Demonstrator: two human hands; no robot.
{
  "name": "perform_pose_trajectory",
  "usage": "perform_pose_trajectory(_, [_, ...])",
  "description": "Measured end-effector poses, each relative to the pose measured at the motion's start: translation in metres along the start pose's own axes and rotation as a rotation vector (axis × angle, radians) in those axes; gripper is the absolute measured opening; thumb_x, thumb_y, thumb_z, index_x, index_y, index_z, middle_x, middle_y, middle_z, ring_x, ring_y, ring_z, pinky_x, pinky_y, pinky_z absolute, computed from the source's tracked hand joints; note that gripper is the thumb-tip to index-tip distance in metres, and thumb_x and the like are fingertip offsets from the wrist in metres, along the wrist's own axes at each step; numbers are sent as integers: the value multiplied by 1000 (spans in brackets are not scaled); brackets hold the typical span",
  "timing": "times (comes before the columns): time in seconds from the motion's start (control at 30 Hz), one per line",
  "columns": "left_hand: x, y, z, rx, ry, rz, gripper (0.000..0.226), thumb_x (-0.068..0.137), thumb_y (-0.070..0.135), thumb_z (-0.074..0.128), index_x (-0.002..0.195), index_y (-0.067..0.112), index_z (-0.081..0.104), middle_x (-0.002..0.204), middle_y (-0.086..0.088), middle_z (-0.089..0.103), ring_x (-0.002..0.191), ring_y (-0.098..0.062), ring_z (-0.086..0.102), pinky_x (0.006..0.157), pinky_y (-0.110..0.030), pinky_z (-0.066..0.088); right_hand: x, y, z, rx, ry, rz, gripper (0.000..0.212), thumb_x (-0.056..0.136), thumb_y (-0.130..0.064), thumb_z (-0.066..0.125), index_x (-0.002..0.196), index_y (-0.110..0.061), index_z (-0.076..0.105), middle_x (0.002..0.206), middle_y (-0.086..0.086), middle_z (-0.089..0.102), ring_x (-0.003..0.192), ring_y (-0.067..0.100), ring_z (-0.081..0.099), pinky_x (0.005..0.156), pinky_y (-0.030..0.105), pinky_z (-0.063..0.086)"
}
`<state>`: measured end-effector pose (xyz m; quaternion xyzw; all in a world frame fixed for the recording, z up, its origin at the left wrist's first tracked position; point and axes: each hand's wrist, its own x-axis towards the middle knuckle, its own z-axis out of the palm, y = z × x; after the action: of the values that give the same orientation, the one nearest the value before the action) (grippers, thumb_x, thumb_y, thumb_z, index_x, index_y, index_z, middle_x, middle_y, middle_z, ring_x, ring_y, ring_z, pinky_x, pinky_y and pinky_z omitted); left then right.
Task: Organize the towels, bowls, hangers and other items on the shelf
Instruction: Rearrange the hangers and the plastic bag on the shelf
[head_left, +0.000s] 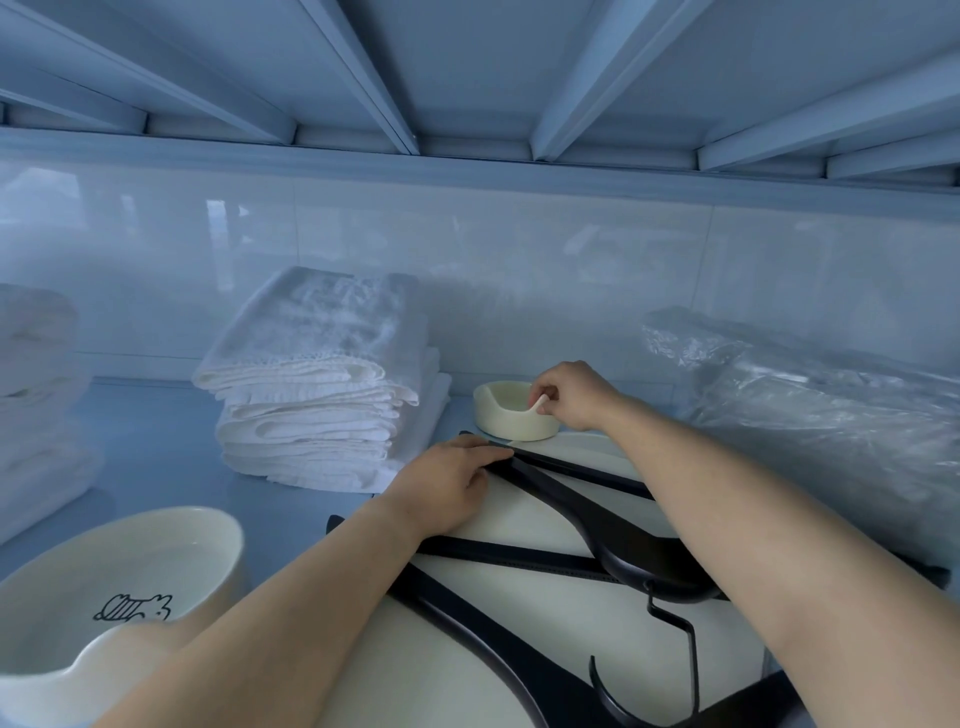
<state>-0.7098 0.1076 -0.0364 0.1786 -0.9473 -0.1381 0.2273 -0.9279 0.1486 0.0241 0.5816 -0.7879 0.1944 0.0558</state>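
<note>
Black hangers (582, 525) lie across a large cream plate (467, 670) on the shelf. My left hand (447, 486) rests on the far tip of one hanger, its fingers curled around the arm. My right hand (569, 395) pinches the raised rim of a small cream bowl (506, 421) standing just behind the plate. A stack of folded white towels (322, 384) sits left of the small bowl. A larger cream bowl (119, 592) with a black line drawing inside stands at the front left.
More folded white towels (36, 395) are piled at the far left edge. Crinkled clear plastic-wrapped items (821, 400) fill the right side. A glossy tiled wall closes the back, and the upper shelf's ribs hang low overhead.
</note>
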Motion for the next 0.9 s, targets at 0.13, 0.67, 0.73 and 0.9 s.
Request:
perform_pose_trajectory(0.13, [0,0,1,-1,-4,0,48,92,10,40,134,31,47,138,4,45,123,-12,45,105,-26,34,-4,6,1,-38,63,66,18,86,-10,61,99,-17,71,110,7,65,101,24,59,83,28,45])
perform_pose_trajectory(0.67, [-4,16,-16,131,-20,-36,47,89,20,48,133,35,46,135,8,45,118,-14,48,92,-29,44,-82,-3,-55,-66,-211,41,40,85,-18,66,124,-21,56,118,-2,60,97,12,55,88,22,40])
perform_pose_trajectory(0.73, [-8,24,-26,127,-6,0,43,88,22,50,130,33,50,130,6,49,114,-13,50,91,-31,46,-85,-10,-63,-44,-178,46,38,85,-17,66,122,-20,58,117,-1,61,100,14,57,90,23,42])
perform_pose_trajectory(0.9, [-25,43,-43,78,47,48,33,88,24,54,120,31,58,118,7,56,106,-11,53,90,-31,47,-99,-29,-73,-36,-161,50,29,84,-17,65,113,-20,63,111,-1,65,97,15,59,88,24,45])
